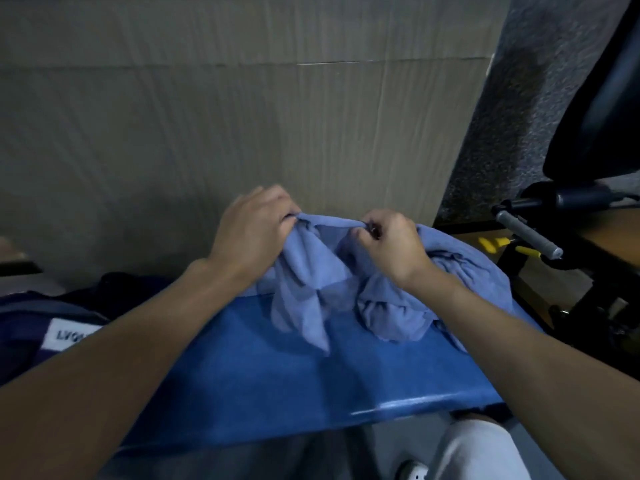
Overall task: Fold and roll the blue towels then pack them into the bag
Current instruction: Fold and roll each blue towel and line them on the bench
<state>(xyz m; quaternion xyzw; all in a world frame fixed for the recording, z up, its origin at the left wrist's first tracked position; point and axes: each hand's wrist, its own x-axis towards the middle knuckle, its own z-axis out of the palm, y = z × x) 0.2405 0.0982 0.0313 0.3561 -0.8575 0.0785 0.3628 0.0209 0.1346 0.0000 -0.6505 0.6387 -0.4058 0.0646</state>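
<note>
My left hand and right hand each grip the blue towel tight. Its top edge runs 9 to 3 o'clock between them. The rest droops toward 6 onto the counter.

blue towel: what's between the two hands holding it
In the head view, only the blue towel itself: a bunched stretch of its top edge spans from the left hand to the right hand.

Pale blue towel, deeper glossy blue table, beige cardboard.
</note>
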